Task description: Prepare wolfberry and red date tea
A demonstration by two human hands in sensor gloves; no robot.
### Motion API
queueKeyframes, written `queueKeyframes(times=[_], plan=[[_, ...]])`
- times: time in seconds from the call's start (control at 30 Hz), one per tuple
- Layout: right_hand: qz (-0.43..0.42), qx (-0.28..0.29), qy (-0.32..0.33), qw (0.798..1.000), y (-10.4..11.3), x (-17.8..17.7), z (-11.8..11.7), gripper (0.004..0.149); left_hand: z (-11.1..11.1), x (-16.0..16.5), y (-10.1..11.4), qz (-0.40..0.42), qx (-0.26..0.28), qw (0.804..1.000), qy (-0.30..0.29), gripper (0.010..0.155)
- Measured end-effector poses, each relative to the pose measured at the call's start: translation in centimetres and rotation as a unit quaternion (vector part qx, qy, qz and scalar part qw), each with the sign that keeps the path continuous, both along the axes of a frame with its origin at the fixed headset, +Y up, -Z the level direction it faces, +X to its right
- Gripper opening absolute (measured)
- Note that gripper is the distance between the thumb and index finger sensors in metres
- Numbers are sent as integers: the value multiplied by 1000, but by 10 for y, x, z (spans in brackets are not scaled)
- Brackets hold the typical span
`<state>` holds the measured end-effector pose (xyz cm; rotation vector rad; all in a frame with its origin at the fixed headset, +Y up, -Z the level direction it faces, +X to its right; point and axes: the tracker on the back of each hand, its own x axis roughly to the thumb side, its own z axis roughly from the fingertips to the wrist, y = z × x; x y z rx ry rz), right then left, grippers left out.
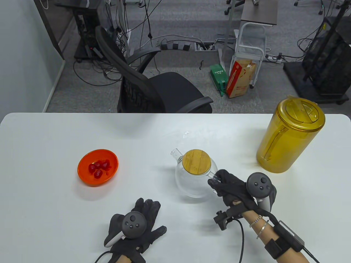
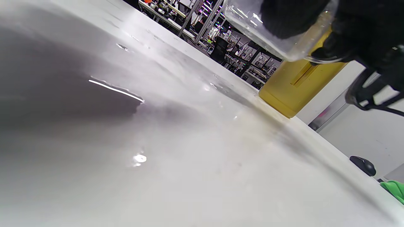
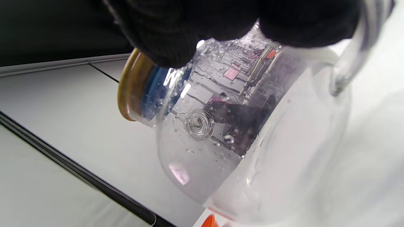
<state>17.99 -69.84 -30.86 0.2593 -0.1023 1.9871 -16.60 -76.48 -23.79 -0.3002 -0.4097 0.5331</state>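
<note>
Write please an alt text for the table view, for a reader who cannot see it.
The right hand in a black glove grips the handle of a clear glass teapot with a round bamboo lid on a white table. The left hand rests flat nearby; an orange bowl of red fruits and a tall amber plastic pitcher stand aside.

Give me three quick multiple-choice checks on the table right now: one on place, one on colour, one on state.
1. Where is the orange bowl relative to the glass teapot?
A. its left
B. its right
C. behind it

2. What colour is the big pitcher?
A. blue
B. amber yellow
C. white

3. What is on the teapot's opening?
A. nothing
B. a metal strainer
C. the bamboo lid

Key: 1 A, the bowl sits on the table view's left; 2 B, its body and cap are amber; 3 C, the lid sits on the pot while the right hand grips the handle.
</note>
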Motion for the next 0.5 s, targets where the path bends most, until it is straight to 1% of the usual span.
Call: queueKeyframes(times=[0.1,0.27,0.4,0.5], plan=[[-2,3,13,1000,-7,1,20,38,0,0,0,5,1,1000,-1,82],[-26,-15,29,999,-31,-3,50,38,1,0,0,5,2,1000,-1,82],[-32,-21,39,999,-47,-8,67,38,1,0,-1,3,3,1000,-2,83],[-28,-17,45,998,-54,-11,73,38,2,0,-1,1,2,1000,-2,83]])
